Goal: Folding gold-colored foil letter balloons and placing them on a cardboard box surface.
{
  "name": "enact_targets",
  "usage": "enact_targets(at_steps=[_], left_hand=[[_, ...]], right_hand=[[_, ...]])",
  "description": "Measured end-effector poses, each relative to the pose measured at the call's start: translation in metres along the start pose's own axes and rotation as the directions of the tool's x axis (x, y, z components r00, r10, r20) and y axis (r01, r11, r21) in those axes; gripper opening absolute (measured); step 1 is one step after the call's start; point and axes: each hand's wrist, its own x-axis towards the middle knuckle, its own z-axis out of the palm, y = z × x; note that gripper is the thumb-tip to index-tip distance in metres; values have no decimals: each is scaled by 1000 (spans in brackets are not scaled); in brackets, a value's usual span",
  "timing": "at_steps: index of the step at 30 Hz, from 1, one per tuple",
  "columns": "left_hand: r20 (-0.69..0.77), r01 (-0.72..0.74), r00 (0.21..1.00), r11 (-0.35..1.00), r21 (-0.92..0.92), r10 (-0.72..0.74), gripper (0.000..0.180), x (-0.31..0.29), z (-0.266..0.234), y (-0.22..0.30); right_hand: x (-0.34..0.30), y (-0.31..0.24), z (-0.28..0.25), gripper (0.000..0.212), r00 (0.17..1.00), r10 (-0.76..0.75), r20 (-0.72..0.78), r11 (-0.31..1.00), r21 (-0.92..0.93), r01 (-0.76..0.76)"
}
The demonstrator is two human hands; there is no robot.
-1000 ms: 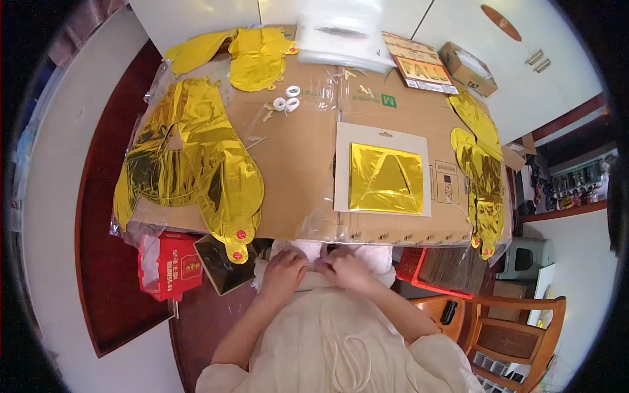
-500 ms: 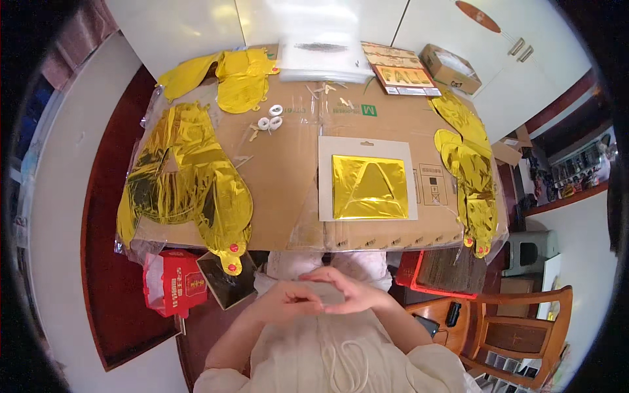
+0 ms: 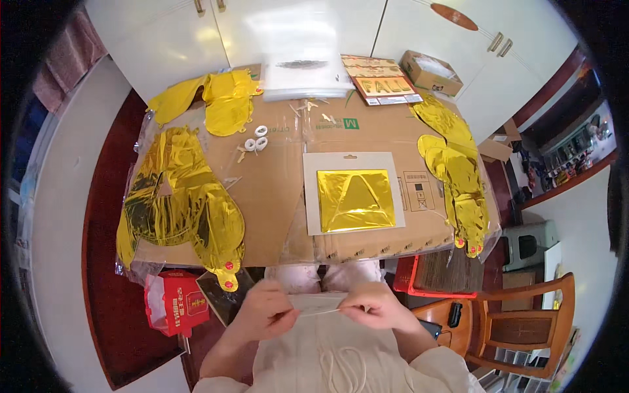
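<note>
Near my lap, my left hand [image 3: 268, 309] and my right hand [image 3: 375, 306] are closed in pinches a little apart. Stretched between their fingertips is a thin white strip [image 3: 319, 313]; whether it is ribbon or tape I cannot make out. Beyond them, near the table's front edge, lies a white card [image 3: 313, 196] with a folded gold foil letter balloon [image 3: 356, 200] flat on it. A large flat gold foil balloon [image 3: 180, 190] shaped like a letter A is spread at the left, its red-dotted tabs hanging over the edge.
Cardboard [image 3: 275, 216] covers the table. More gold foil balloons lie at the back left [image 3: 226, 101] and right [image 3: 462, 190]. Small white rolls [image 3: 250, 145], clear plastic sleeves [image 3: 304, 82], printed cards [image 3: 383, 82] and an open box [image 3: 432, 73] sit farther back. A wooden chair [image 3: 524, 327] stands right.
My hands have moved apart from being close together, and the white strip now shows taut between them. The view has shifted slightly, so the table sits lower and more to the left.
</note>
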Motion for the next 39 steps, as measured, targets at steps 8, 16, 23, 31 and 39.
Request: enact_targets(at_steps=[8,16,23,31,39], left_hand=[[-340,90,940,973,214,-13,11,14,13,-10],[-461,-35,828,792,-610,-319,12,12,20,1],[-245,-113,968,779,-617,-53,10,-4,14,-22],[-176,9,984,1000,-6,-10,20,2,5,-30],[-465,107,875,990,-90,-136,13,17,18,-15]], right_hand=[[6,-2,39,13,987,-34,159,999,32,30],[26,20,54,13,973,211,90,974,69,-218],[41,-1,35,10,943,277,-186,958,125,-257],[28,2,30,15,997,73,-25,993,94,-70],[22,12,45,11,995,9,101,998,57,-15]])
